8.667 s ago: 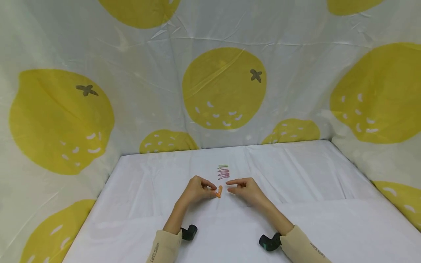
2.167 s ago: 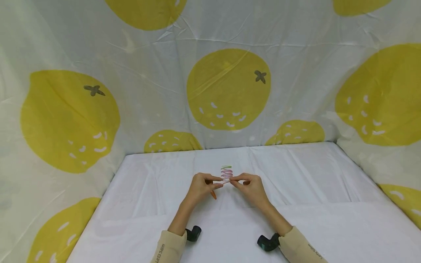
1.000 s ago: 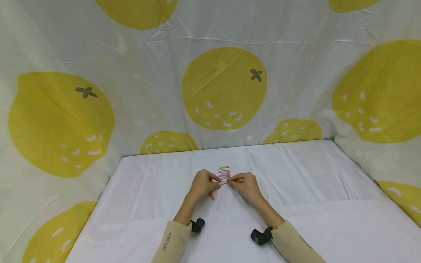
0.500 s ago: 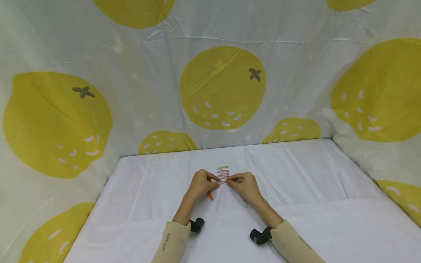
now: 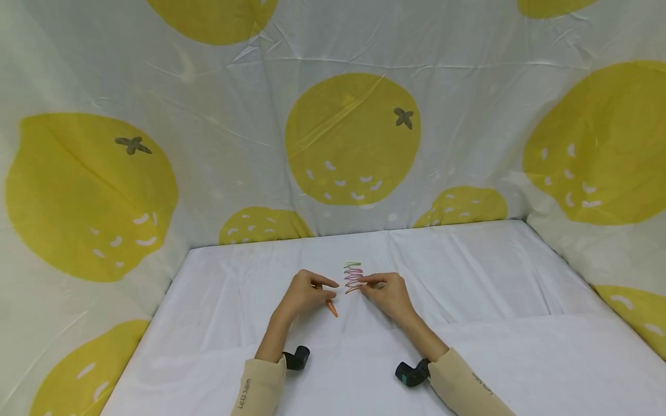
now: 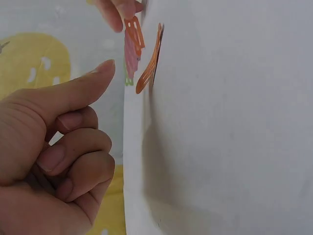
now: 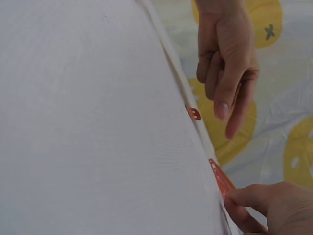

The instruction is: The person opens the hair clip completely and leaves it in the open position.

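My right hand point(image 5: 389, 294) pinches an orange snap hair clip point(image 7: 222, 180) between thumb and finger, at the near end of a zigzag row. Beyond that clip the row goes on with pink hair clips point(image 5: 353, 274) and green hair clips point(image 5: 352, 264). My left hand point(image 5: 308, 292) is just left of the row, thumb and index finger apart, nothing between them. Its other fingers are curled in loosely in the left wrist view. Close to the left fingertips lies another orange hair clip point(image 6: 150, 63), loose on the white cloth.
A white cloth covers the table point(image 5: 468, 358). Behind and at both sides hangs a curtain point(image 5: 244, 133) printed with yellow lemons. Black wrist cameras point(image 5: 412, 374) sit beneath both forearms, near the beige sleeves point(image 5: 258, 384).
Orange clips lay together earlier; one now extends the row's near end. Both hands pinched it until half a second ago. My left hand has let go and drawn left; my right still holds.
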